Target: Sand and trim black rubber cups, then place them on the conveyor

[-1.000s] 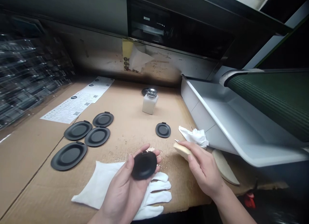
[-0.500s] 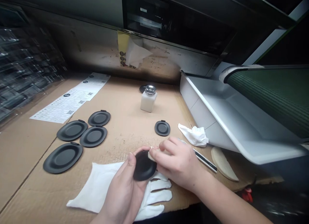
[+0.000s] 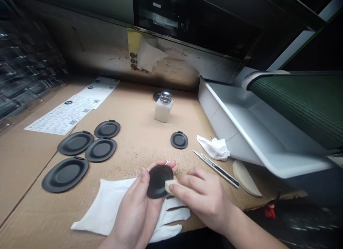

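Note:
My left hand (image 3: 142,202) holds a small black rounded plate-like part (image 3: 158,181), thumb on its near left edge and fingers behind it. Pinched in my right hand (image 3: 205,199) is a small off-white pad (image 3: 169,186), which meets the right edge of that black part. Under my hands lies a white glove (image 3: 112,202), partly covered by my left hand. Several similar black parts (image 3: 65,174) with small tabs rest on the cardboard at the left. One more black part (image 3: 179,140) lies ahead of my hands.
A white pump bottle (image 3: 163,109) with a metal top stands farther back. To the right are a crumpled white cloth (image 3: 217,149), a utility knife (image 3: 217,168), a cream half-round pad (image 3: 245,177) and a big white tray (image 3: 235,125). Printed sheets (image 3: 73,106) lie back left.
My right hand has moved the off-white pad down along the right edge of the black part. The utility knife now shows more fully. The view has shifted slightly.

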